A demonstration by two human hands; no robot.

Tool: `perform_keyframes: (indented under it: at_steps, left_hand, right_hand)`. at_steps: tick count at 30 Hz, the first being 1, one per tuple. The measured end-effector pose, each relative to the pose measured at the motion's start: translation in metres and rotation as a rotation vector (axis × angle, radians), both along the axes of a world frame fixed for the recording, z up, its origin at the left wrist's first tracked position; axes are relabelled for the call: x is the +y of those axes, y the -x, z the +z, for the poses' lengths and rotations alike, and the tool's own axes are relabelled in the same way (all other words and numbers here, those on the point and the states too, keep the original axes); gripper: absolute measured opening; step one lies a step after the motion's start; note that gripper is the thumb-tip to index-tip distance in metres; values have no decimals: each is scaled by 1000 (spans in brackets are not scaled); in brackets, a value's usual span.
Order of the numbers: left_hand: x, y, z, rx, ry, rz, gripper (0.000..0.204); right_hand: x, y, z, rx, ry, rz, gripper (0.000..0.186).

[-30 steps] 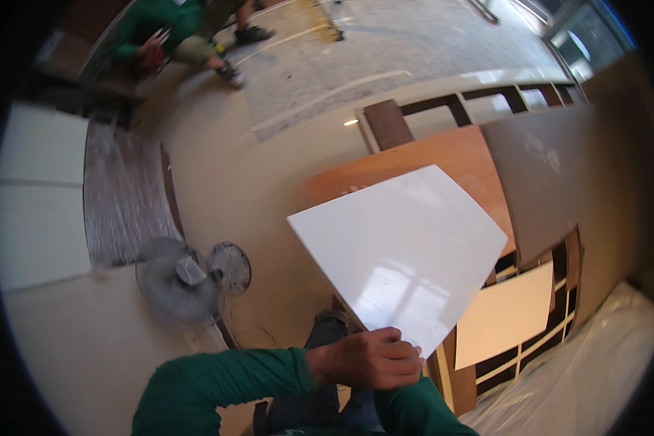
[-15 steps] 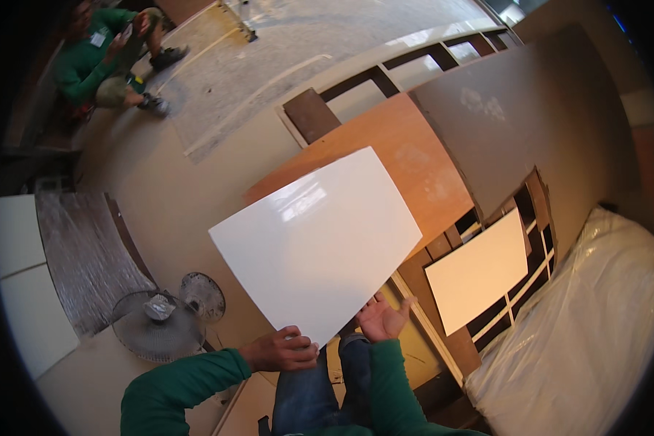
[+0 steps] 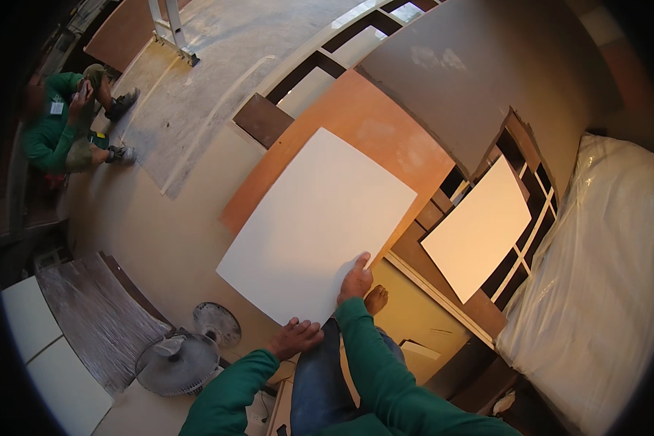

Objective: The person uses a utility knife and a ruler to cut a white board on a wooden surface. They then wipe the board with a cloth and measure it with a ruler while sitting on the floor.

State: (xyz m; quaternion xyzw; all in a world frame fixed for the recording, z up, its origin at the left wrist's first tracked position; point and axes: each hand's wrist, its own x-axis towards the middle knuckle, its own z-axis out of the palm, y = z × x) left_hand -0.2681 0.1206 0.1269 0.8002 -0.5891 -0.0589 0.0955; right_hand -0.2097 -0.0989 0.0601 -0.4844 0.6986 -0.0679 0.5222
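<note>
A smooth white rectangular panel (image 3: pixel 320 225) lies over the orange-brown wooden board (image 3: pixel 407 145), its near end reaching toward my legs. My left hand (image 3: pixel 296 338) is closed on the panel's near edge, fingertips over the rim. On the panel's right edge, close to the near corner, my right hand (image 3: pixel 354 282) grips with the thumb on top; its other fingers are hidden underneath. Right of the board, a second white panel (image 3: pixel 479 229) rests on a dark framework with pale slats.
A grey fan (image 3: pixel 176 363) stands at lower left beside a plastic-wrapped brown stack (image 3: pixel 102 312). Plastic sheeting (image 3: pixel 588 276) covers a bulky thing on the right. Another person (image 3: pixel 65 123) in green sits at far left, holding something small. Ladder legs (image 3: pixel 171 33) stand at the top.
My right hand, open and palm up beside the panel before, now grips its right edge. The panel's glossy reflection is gone. The whole view has turned and shifted.
</note>
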Motion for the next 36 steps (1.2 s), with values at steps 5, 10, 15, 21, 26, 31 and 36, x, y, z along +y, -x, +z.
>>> perform_keyframes:
  at_steps: [5, 10, 15, 21, 26, 31, 36]
  left_hand:
    - [-8, -55, -15, 18, -40, 32, 26]
    - [-14, -95, -23, 147, -79, -4, 35]
    - [-20, -167, 54, 96, 212, 742, 49]
    - [19, -169, -18, 1194, 367, 1359, 64]
    - [-22, -62, -55, 1384, 875, 1757, 59]
    - [-25, -5, -76, 1712, 768, 2045, 59]
    - [-35, -7, -94, 1717, 694, 2065, 63]
  right_hand:
    - [-13, -67, -5, 6, 54, 48, 87]
    - [-28, -107, -7, 84, 133, 202, 89]
    - [-76, -79, -5, -42, 56, 392, 89]
    - [-117, -82, -7, -199, 103, 693, 71]
    - [-115, -124, 12, -128, 134, 1070, 63]
    - [-87, -158, 7, -92, 169, 1417, 67]
    - [-83, -148, -23, -148, 483, 1485, 57]
